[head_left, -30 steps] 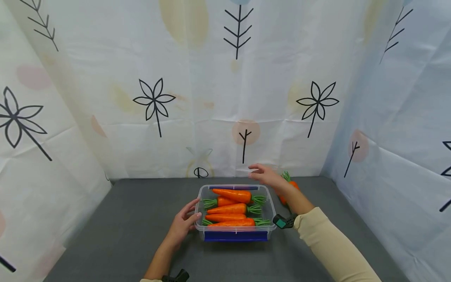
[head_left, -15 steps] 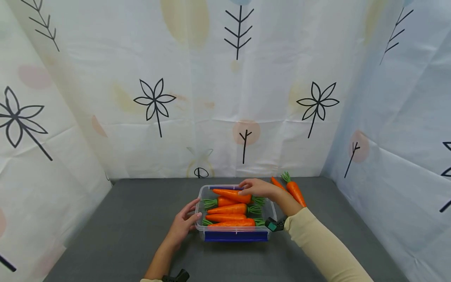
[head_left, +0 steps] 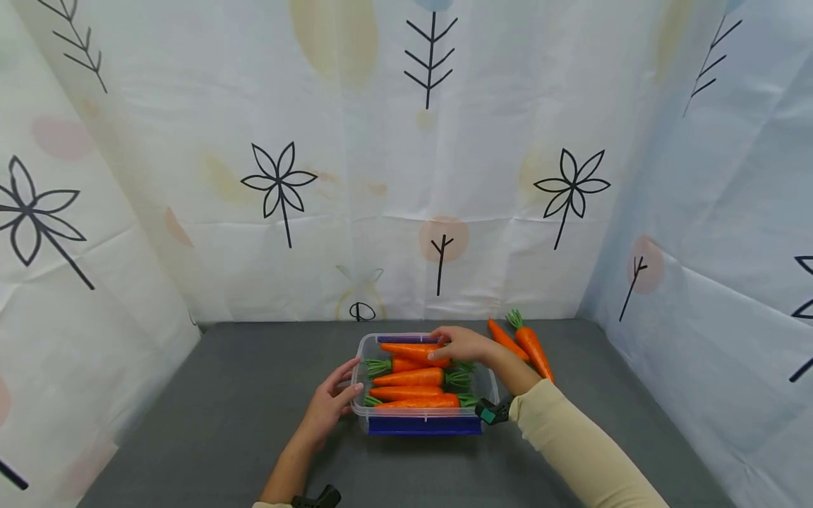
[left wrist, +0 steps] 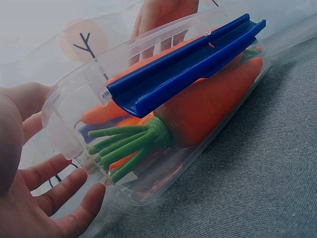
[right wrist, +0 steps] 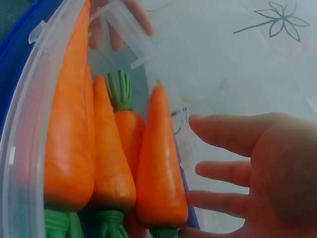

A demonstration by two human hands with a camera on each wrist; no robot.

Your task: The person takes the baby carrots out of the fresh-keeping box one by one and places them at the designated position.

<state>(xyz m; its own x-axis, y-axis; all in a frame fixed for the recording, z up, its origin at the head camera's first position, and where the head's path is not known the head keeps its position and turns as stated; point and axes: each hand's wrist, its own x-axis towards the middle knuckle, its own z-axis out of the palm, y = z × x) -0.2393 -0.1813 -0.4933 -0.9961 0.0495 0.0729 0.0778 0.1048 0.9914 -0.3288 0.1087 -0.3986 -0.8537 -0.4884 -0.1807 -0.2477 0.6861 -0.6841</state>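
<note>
Over the clear box (head_left: pixel 413 412), the right hand (head_left: pixel 466 344) has fingers apart at the rear carrot (head_left: pixel 406 350); best settle it gently, the left hand (head_left: pixel 330 398), fingers spread, steadying.

The box (head_left: pixel 424 425) sits on the desk (head_left: pixel 254 423), roughly midway between its left and right edges. Carrots (head_left: pixel 407 377) lie crosswise in it, front to back. Two loose carrots (head_left: pixel 537 351) lie right of it, near the desk's back right corner.
</note>
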